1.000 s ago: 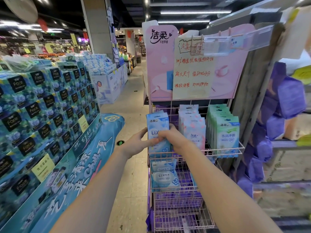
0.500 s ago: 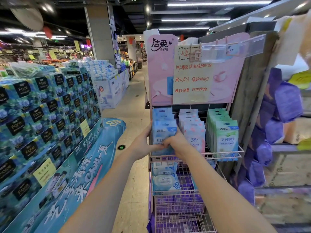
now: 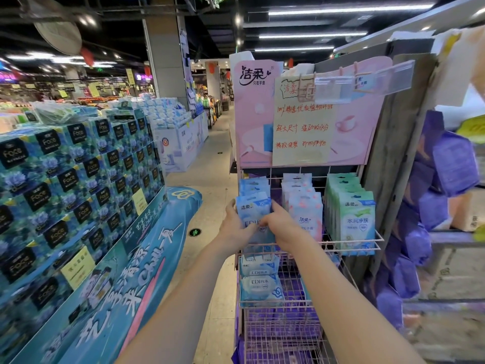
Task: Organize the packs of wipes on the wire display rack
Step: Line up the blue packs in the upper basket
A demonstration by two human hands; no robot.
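The blue pack (image 3: 253, 214), lifted clear 1 second ago, now sits fronting the rack's (image 3: 351, 243) 9 o'clock row. Left hand (image 3: 235, 227) and right hand (image 3: 282, 225) pinch its sides; that row looks nearly squared.

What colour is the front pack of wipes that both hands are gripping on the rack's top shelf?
Light blue pack of wipes, clearest in the head view.

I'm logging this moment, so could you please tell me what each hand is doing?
Left hand: closed on the front blue wipes pack.
Right hand: closed on the same pack.
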